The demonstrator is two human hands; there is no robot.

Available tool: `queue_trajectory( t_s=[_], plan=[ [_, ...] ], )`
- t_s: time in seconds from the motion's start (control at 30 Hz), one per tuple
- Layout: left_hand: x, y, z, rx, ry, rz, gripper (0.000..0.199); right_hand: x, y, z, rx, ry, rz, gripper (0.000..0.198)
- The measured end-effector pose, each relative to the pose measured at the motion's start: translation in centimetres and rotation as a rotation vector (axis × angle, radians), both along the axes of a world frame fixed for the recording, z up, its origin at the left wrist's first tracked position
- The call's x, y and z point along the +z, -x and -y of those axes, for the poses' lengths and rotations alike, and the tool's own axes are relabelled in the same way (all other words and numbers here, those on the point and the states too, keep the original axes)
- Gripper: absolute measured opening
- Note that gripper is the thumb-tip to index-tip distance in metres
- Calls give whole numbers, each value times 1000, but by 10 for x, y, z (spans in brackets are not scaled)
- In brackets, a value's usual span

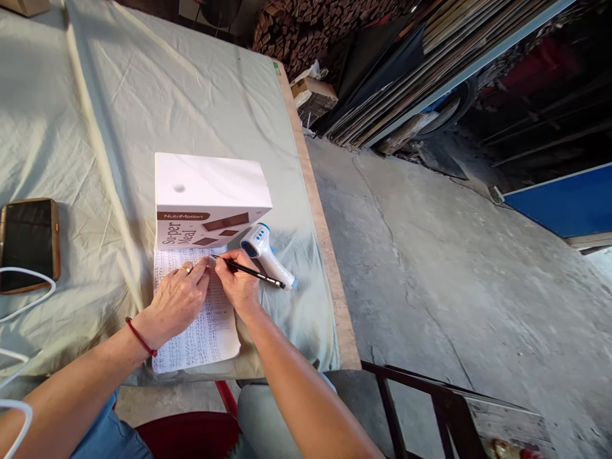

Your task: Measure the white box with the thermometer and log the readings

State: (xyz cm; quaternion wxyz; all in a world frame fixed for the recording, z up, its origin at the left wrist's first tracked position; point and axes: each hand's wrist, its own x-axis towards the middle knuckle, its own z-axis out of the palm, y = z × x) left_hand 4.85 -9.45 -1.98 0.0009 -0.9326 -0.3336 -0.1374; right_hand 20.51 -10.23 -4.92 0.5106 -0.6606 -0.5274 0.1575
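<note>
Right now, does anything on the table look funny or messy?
Only small things. The white box sits on the top edge of the written sheet the left hand presses flat and the right hand marks with a pen. The thermometer lies tipped against the box. The tablecloth is wrinkled. Nothing spilled or broken.

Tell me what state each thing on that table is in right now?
Sheet of paper: flat on the cloth, covered in handwriting.
Left hand: pressed flat on the paper.
Right hand: gripping the pen.
Pen: tip on the paper.
White box: closed, at the paper's top edge.
Thermometer gun: lying on its side beside the box.
Phone: face up, screen dark.
Table cloth: spread out, wrinkled.
</note>
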Motion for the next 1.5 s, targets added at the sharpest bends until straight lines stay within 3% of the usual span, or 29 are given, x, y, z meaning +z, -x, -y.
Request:
queue_trajectory(
  t_s=[0.63, 1.1, 1.5],
  plan=[
    [0, 0, -1, -9, -3, -13, 25, -5, -2, 0, -52, -19, 25, 14],
    [1, 2, 1, -6, -6, -19, 25, -4, -2, 2, -11, -23, 43, 14],
    [0, 2, 4, 19, 56, 2, 25, -8, -3, 4, -27, -42, 70, 12]
  ],
)
